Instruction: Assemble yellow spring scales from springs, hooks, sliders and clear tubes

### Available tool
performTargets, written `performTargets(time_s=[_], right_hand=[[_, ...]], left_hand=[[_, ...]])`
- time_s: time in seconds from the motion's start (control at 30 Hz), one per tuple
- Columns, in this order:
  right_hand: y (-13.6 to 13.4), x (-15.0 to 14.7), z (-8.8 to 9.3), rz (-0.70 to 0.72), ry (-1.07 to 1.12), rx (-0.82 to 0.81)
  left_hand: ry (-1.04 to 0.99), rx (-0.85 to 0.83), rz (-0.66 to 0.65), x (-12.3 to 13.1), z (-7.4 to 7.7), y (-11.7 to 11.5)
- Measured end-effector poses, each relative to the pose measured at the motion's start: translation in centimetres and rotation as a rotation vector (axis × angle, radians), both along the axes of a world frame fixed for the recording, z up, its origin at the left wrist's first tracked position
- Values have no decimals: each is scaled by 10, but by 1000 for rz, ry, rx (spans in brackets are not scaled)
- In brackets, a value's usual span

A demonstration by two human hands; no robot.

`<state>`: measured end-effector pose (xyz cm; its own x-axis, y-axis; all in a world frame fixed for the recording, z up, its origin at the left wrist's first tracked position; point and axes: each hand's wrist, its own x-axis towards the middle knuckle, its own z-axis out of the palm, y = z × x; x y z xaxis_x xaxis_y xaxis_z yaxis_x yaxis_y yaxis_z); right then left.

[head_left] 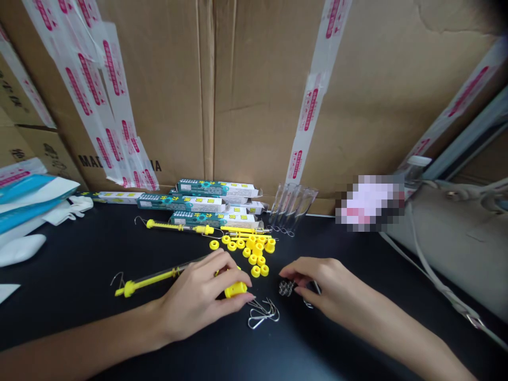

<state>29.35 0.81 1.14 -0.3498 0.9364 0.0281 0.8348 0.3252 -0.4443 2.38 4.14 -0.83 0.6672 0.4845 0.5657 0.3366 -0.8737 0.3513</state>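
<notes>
My left hand (204, 293) lies on a black table (79, 264) with its fingers closed round the yellow cap (235, 289) of a clear tube spring scale (154, 278), whose hooked yellow end points left. My right hand (317, 283) is curled over small metal rings (286, 287), pinching at them with its fingertips. Between the hands lie loose wire hooks (264, 312). Several yellow caps (250, 251) are piled just beyond my fingers.
Another assembled scale (178, 227) and several teal-and-white boxes (206, 201) lie at the back, beside clear tubes (291, 209). Taped cardboard cartons (254, 90) wall off the rear. Blue-white packets (27, 198) sit left; a grey bag with straps (448, 238) right.
</notes>
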Motion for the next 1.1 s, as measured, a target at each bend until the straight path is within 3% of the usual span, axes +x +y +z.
performTargets(time_s=[0.23, 0.57, 0.87, 0.97, 1.1], right_hand=[[-1, -3, -3, 13, 64, -35], [-4, -10, 0, 29, 117, 49], [-5, -5, 5, 69, 61, 23], [-6, -8, 11, 49, 170, 41], [-13, -35, 14, -3, 436, 81]], left_hand=[[3, 12, 6, 1, 0, 1], [-4, 5, 10, 0, -1, 0], [-16, -101, 0, -2, -4, -2], [-11, -138, 6, -1, -4, -2], [-38, -139, 1, -1, -4, -2]])
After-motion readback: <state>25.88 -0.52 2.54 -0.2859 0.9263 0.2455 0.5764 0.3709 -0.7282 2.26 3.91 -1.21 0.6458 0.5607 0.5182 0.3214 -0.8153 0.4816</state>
